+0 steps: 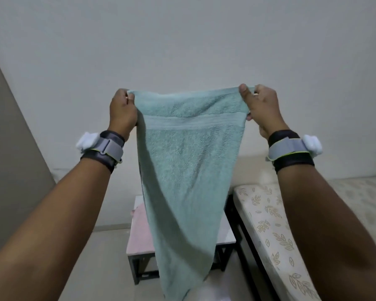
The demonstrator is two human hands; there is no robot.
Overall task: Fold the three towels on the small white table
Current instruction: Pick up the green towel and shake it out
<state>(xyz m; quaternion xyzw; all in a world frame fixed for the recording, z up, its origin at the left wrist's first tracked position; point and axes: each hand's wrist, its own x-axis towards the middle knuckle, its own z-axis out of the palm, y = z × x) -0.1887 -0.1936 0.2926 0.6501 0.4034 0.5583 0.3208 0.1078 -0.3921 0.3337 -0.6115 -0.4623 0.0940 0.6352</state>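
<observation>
Both top corners of the teal terry towel (182, 170) are pinched, one by the left hand (123, 109) and one by the right hand (261, 107). The hands are raised and spread well apart, probably so the towel's own weight pulls it straight before a first fold. The cloth is thick, looped and soft, with a flat woven band just below the hands, and it narrows into loose drapes as it hangs. Under the hands and partly behind the towel, the small white desk (226, 237) carries a pink towel (139, 231). No third towel shows. Below the right hand lies a leaf-printed mattress (269, 224).
</observation>
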